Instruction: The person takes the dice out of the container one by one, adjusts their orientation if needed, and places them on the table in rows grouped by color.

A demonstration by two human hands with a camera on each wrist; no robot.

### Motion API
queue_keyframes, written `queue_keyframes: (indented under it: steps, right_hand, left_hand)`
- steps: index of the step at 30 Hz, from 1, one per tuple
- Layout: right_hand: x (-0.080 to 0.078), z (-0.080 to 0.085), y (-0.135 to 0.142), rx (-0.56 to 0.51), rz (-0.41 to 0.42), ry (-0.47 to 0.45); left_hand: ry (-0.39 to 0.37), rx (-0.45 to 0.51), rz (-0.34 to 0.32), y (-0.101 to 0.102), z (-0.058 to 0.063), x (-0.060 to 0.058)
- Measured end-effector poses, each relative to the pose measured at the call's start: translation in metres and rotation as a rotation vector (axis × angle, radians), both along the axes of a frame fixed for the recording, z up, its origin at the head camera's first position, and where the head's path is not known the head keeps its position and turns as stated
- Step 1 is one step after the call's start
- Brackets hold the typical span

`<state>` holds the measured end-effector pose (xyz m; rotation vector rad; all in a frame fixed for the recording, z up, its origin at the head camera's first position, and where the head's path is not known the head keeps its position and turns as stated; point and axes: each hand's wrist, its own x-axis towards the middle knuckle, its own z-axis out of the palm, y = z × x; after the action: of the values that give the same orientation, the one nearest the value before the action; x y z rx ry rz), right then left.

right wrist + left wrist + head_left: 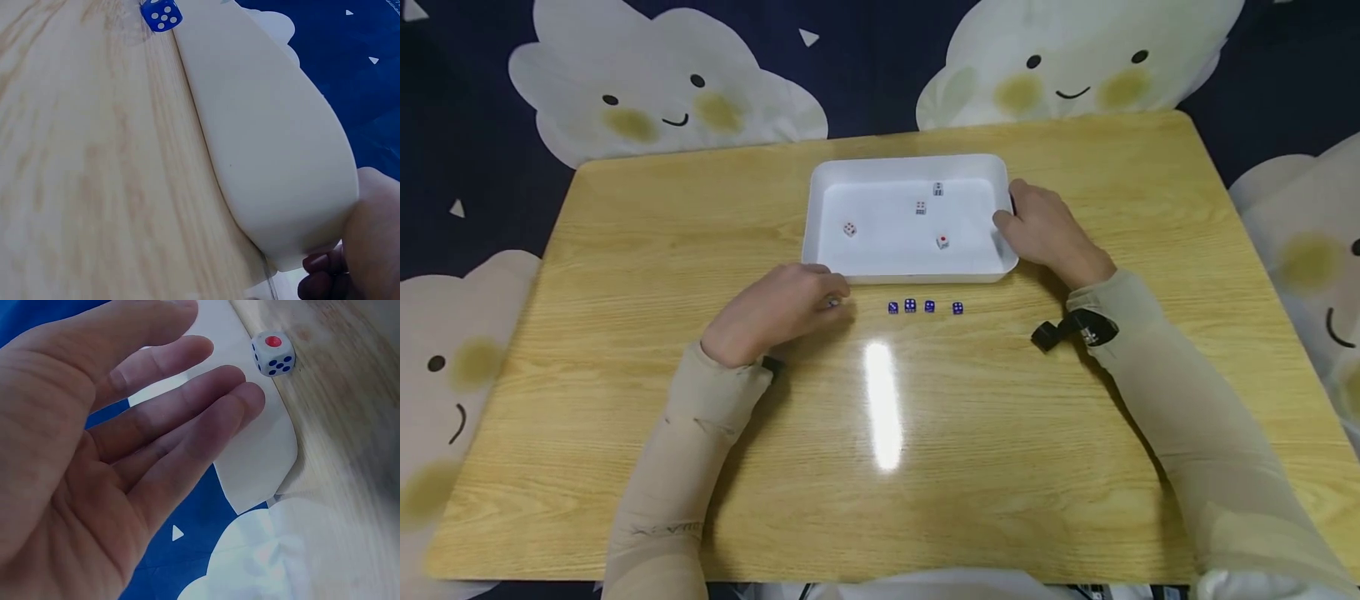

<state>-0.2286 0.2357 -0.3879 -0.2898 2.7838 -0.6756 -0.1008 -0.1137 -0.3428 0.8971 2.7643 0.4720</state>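
Observation:
A white rectangular tray (pixel 895 273) lies on the table, with several white dice inside, among them one showing a red dot (pixel 943 242). My right hand (pixel 1051 229) grips its right end, thumb over the rim and fingers curled against the outer wall in the right wrist view. Just off the tray's front left corner, my left hand (pixel 782 304) hovers with loosely bent fingers. Past its fingertips in the left wrist view, a white die (pixel 274 355) rests on the wood by the tray wall. Nothing is between the left fingers and thumb there.
Several blue dice stand in a loose row in front of the tray, including one at the right end (pixel 957 308). The wooden table (pixel 1000 467) extends toward the person. Dark cloth with cloud shapes (pixel 872 67) hangs behind the far edge.

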Motion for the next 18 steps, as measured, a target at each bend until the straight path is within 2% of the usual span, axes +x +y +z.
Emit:
queue_keyframes:
  steps: [7, 18]
  right_hand:
    - [-0.005, -0.003, -0.006, 0.0, 0.022, -0.024]
    - [-0.019, -0.001, -0.007, -0.031, 0.025, -0.019]
  left_hand:
    - [0.004, 0.002, 0.014, -0.002, -0.006, 0.005]
    - [0.079, 0.085, 0.037, -0.006, -0.001, 0.0]
